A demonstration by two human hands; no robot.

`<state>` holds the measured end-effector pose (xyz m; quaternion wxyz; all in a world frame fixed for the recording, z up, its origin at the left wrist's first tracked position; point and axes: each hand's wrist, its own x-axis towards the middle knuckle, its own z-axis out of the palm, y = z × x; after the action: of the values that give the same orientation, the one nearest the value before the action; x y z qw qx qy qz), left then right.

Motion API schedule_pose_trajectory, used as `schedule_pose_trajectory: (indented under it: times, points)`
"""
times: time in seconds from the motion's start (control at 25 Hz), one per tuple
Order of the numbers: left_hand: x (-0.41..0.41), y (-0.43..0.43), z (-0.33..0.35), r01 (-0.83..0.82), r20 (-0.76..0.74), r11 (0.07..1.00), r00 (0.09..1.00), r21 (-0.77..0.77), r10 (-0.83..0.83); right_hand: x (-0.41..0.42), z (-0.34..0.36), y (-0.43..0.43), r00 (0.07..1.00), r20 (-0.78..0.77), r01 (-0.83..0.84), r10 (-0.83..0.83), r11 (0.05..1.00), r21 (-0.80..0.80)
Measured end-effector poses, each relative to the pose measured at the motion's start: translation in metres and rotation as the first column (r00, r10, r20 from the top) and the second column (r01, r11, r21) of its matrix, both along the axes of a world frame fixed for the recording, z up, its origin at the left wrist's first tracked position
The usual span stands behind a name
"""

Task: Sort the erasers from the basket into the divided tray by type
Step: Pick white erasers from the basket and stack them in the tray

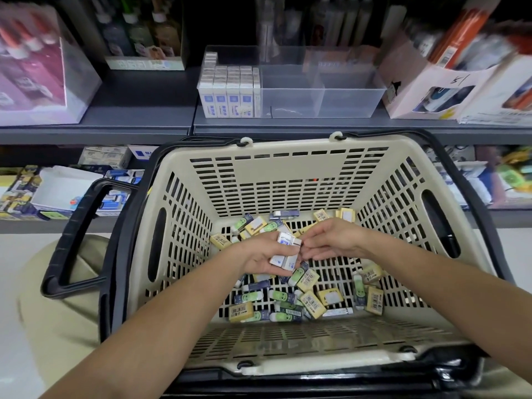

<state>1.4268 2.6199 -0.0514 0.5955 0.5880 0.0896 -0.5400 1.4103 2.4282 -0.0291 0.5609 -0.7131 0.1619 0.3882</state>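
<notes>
While the left hand (263, 254) gripped a small stack of white-and-blue erasers (285, 251) low inside the basket (288, 180), the right hand (334, 240) reached in beside it. Its fingertips (305, 245) lay at the stack's end; whether they pinched an eraser could not be determined. Yellow erasers (312, 303) and green erasers (282, 296) lay loose on the basket floor beneath both hands.

Risk: the stack was retained by curled fingers and thumb only. Adding another piece, or tilting the stack during the lift, would probably let one slide out and drop back among the mixed types.

Clearance: the likely path ran up over the basket's far rim and the shelf edge (288, 129) to the divided tray (349, 92). Its left compartment was packed with white-and-blue stock (230, 90) close to the wall top, so insertion room appeared tight. The middle and right compartments showed open space. A cardboard display box (417, 90) stood just beside the tray's right wall.
</notes>
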Motion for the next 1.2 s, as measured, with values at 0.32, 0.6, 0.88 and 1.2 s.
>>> schedule_pose_trajectory:
  times: [0.32, 0.6, 0.88, 1.2]
  points:
    - [-0.001, 0.003, 0.000, 0.046, 0.062, 0.994, 0.997, 0.098, -0.053, -0.038, -0.031, -0.005, 0.454, -0.456, -0.883, 0.766, 0.315, -0.348]
    - [-0.002, 0.004, 0.001, 0.027, 0.074, 0.993, 0.997, 0.112, -0.035, -0.046, -0.031, 0.000, 0.359, -0.453, -0.917, 0.816, 0.218, -0.333]
    - [-0.003, -0.002, -0.003, 0.109, 0.112, 0.978, 0.985, 0.179, -0.130, -0.016, 0.015, 0.012, 0.740, -0.106, -0.666, 0.665, 0.700, -0.257]
    - [0.004, 0.004, 0.005, 0.065, -0.006, 0.998, 0.998, -0.010, -0.065, -0.002, 0.021, 0.009, 0.969, 0.150, -0.189, 0.196, 0.980, -0.060]
